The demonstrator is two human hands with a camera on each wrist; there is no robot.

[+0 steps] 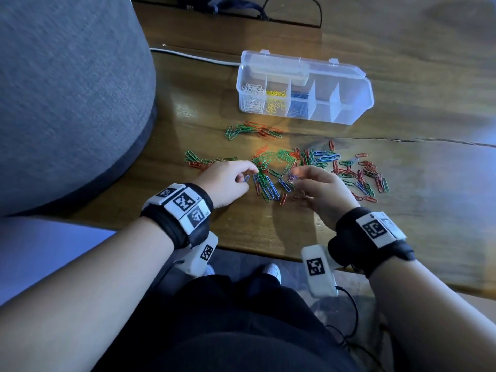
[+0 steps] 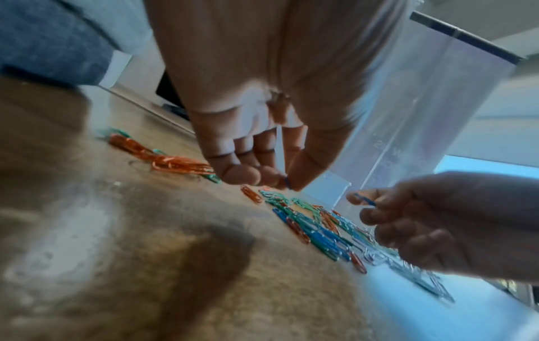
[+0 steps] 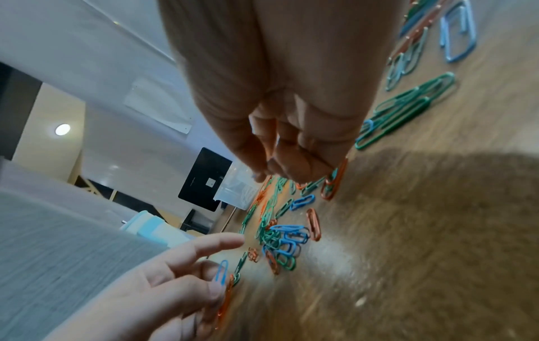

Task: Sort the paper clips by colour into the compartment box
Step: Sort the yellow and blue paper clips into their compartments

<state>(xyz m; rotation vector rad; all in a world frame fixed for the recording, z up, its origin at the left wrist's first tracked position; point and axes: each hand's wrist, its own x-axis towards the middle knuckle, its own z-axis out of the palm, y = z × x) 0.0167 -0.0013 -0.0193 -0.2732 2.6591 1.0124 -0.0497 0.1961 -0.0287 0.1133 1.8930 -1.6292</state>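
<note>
Loose green, red and blue paper clips [image 1: 281,162] lie scattered on the wooden table [image 1: 268,232]. Behind them the clear compartment box [image 1: 346,103] stands with its lid up; white clips [image 1: 252,99], yellow clips [image 1: 275,99] and blue clips [image 1: 298,103] fill its three left sections, and the two right sections look empty. My left hand [image 1: 248,175] pinches a blue clip [image 2: 287,183] just above the pile. My right hand [image 1: 294,176], close beside it, pinches another blue clip [image 2: 364,199] between thumb and forefinger.
A grey cushioned seat [image 1: 67,89] crowds the table's left side. A white cable [image 1: 193,56] runs behind the box. A separate small heap of green and red clips [image 1: 255,130] lies in front of the box. The table's near edge [image 1: 255,251] is just below my wrists.
</note>
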